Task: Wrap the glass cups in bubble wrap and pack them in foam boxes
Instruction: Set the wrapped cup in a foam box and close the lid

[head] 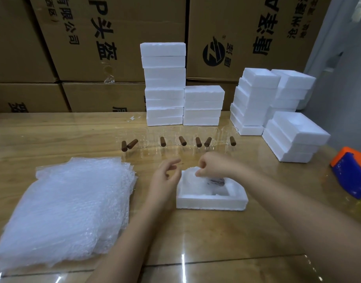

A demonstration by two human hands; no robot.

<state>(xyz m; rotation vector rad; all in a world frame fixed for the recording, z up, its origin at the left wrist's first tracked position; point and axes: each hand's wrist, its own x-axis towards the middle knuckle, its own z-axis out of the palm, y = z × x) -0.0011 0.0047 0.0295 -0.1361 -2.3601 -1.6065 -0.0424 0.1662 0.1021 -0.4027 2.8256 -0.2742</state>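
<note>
An open white foam box (211, 202) sits on the wooden table in the middle. Inside it lies a cup wrapped in bubble wrap (200, 183), its brown handle showing dimly. My right hand (213, 165) pinches the wrap at the box's far edge. My left hand (165, 175) hovers just left of the box, fingers relaxed and holding nothing. A row of several clear glass cups with brown wooden handles (182, 140) stands behind the box. A thick pile of bubble wrap sheets (67, 205) lies at the left.
Stacks of closed foam boxes (165, 84) stand at the back centre, with open foam halves (277, 111) stacked at the right. An orange and blue tape dispenser (351, 172) rests at the right edge. Large cardboard cartons (93, 48) wall off the back.
</note>
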